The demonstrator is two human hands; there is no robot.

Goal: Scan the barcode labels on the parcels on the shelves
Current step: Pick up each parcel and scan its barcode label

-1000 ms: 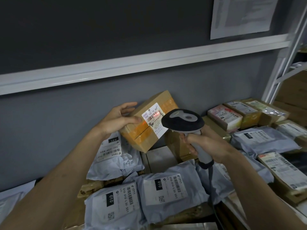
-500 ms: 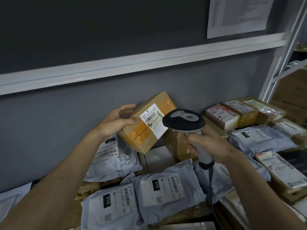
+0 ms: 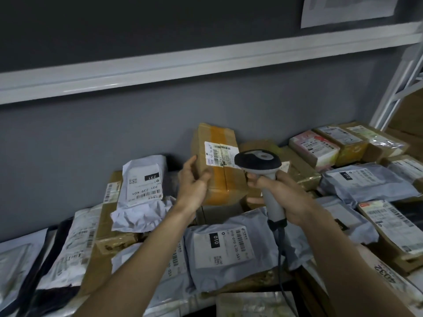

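Observation:
A brown cardboard box (image 3: 229, 181) with orange tape stands upright on the pile against the grey wall. Its white barcode label (image 3: 219, 154) faces me. My left hand (image 3: 194, 184) holds the box by its left edge, thumb on the front face and fingers along the side. My right hand (image 3: 281, 197) grips the grey handle of the barcode scanner (image 3: 257, 161). The scanner's dark head sits just right of the label, overlapping the box's right edge. Its cable hangs down below my hand.
Labelled parcels cover the shelf: a white bag marked 231 (image 3: 144, 179) at left, a grey bag marked 010 (image 3: 224, 245) below my hands, boxes (image 3: 313, 147) and grey bags (image 3: 361, 179) at right. A white shelf rail (image 3: 206, 62) runs overhead; a shelf upright (image 3: 398, 88) stands at right.
The box was tilted in the air with red scan light on its label; it now stands upright, lower, on the pile. The red light is gone. The scanner stayed beside the label.

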